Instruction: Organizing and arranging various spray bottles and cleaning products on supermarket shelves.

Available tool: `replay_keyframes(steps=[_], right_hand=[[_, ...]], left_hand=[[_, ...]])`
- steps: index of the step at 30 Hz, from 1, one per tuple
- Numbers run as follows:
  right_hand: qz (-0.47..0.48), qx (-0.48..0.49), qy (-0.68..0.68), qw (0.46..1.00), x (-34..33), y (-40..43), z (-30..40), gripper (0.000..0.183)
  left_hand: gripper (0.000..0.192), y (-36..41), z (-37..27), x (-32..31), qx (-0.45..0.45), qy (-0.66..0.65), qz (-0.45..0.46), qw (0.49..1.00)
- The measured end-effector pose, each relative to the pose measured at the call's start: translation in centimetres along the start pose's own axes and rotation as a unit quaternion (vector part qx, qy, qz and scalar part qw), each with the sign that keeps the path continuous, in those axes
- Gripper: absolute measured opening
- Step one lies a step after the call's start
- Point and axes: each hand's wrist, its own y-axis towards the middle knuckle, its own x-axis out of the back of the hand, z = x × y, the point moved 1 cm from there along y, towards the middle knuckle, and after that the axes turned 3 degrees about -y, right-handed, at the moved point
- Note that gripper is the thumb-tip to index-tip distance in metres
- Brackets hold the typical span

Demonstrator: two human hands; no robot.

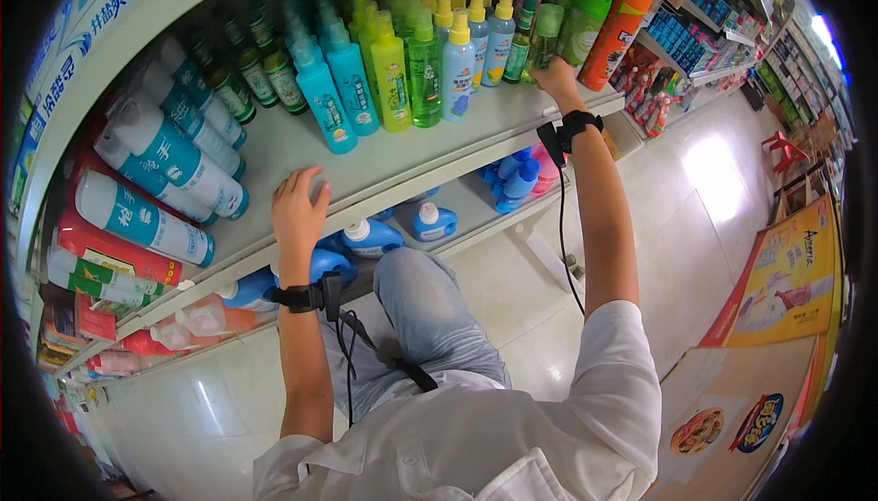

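Note:
My right hand (557,82) is at the right part of the shelf, its fingers curled around the lower part of a green bottle with a translucent cap (547,24). Beside that bottle stand a dark green bottle (519,44) and a bright green spray can (588,17). My left hand (298,209) holds nothing; it lies at the shelf's front edge with fingers apart. Ahead of it, turquoise spray bottles (328,106), a yellow-green spray bottle (391,82), a green one (425,79) and pale blue ones with yellow caps (457,79) stand in rows.
The shelf board (274,151) also bears white-and-teal aerosol cans (147,216) at left and an orange can (615,38) at right. Blue jugs (374,237) fill part of the lower shelf, near my knee. Cardboard boxes (737,398) stand at right, and cables hang from both wrist straps.

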Motion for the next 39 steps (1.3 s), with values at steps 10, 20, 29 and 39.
replay_keyframes(steps=[10, 20, 29, 39], right_hand=[[0.07, -0.108, 0.027, 0.991, -0.2, -0.4, -0.1, 0.041], [0.079, -0.129, 0.32, 0.935, -1.0, -3.2, -2.3, 0.05], [0.013, 0.147, 0.337, 0.93, 7.5, -19.3, 16.8, 0.029], [0.179, 0.331, 0.422, 0.825, 2.2, -19.3, 38.0, 0.026]], left_hand=[[0.025, 0.0, -0.3, 0.1, 0.005, -0.002, 0.005, 1.0], [0.023, -0.2, 0.1, 0.5, -0.017, -0.019, -0.035, 0.999], [0.014, -2.5, 2.1, 4.8, 0.035, -0.243, -0.248, 0.937], [0.014, -5.4, 6.9, 10.7, 0.073, -0.15, -0.414, 0.895]])
